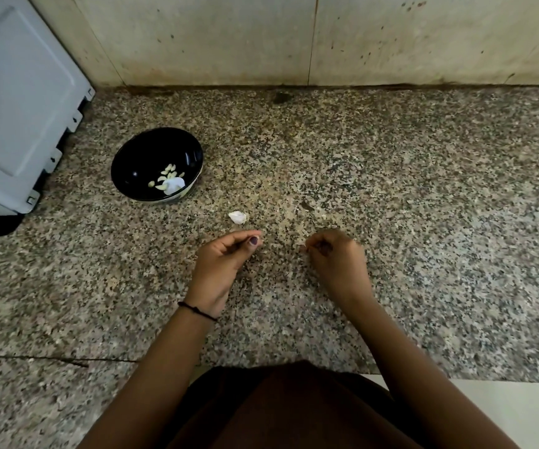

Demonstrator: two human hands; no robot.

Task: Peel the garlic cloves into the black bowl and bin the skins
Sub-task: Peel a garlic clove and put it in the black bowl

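Head view looks down on a wide speckled granite counter (pixel 391 173) that runs back to a stained pale stone wall (pixel 261 37). A pale grey box-shaped appliance (pixel 19 108) fills the far left corner and hems in that side.

Just right of the appliance sits the round black bowl (pixel 145 153), left of the hands and a little farther away, probably so that each finished clove can go in with a short sideways move. No bin shows anywhere in the frame, so the skins will likely need a trip out of view.

The left hand (pixel 226 254) hovers over the near middle of the counter, thumb tip pressed to curled fingers as if pinching. What it pinches, if anything, I cannot tell. The right hand (pixel 336 254) is just beside it but apart, fingers curled inward and blurred, so I cannot tell whether it holds a clove or a skin.

A small white papery garlic piece (pixel 238 217) lies on the counter between the left hand and the black bowl, touching neither. Nothing stands between it and the hands.

Several peeled yellowish cloves (pixel 168 175) lie low in the bowl's right side, and a white scrap (pixel 175 184) rests among them, possibly skin that belongs in the bin.
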